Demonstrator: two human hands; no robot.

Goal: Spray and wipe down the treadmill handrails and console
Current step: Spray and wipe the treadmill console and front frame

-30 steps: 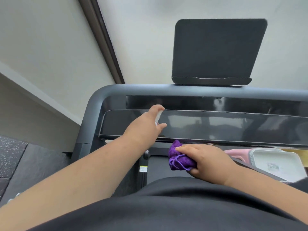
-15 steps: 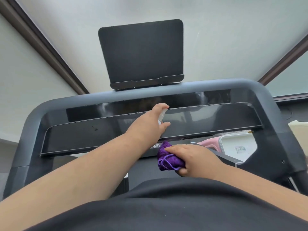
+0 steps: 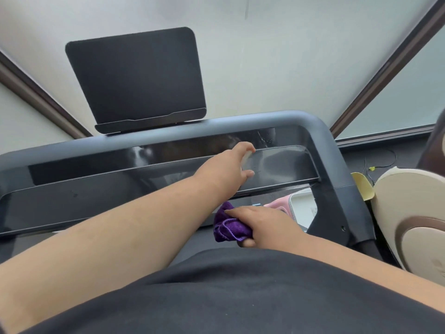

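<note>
We see the left hand [image 3: 228,169] stretched out over the right part of the console [image 3: 144,186], fingers curled round a small white spray bottle [image 3: 247,157]. Index finger sits on top of the bottle, thumb underneath; most of the bottle is hidden by the hand. Nozzle direction: cannot tell. Fine droplets or streaks show on the glossy upper strip [image 3: 265,138] just beyond the hand.

Right hand [image 3: 260,225] is low and close to the body, below the console's near edge, fingers wrapped over a bunched purple cloth [image 3: 230,227]. Whether the cloth touches the console we cannot tell; it looks just under the edge.

Grey handrail [image 3: 320,141] runs across the top of the console and bends down on the right side. A dark tablet stand [image 3: 137,78] sits on the rail, left of centre, tilted back.

Through the gap under the console, right of the cloth, a pink and white object [image 3: 296,206] shows; what it is we cannot tell. Beige seat [image 3: 409,220] stands right of the rail, with a pale yellow piece [image 3: 362,186] between them. Black shirt [image 3: 240,297] fills the bottom of the view.
</note>
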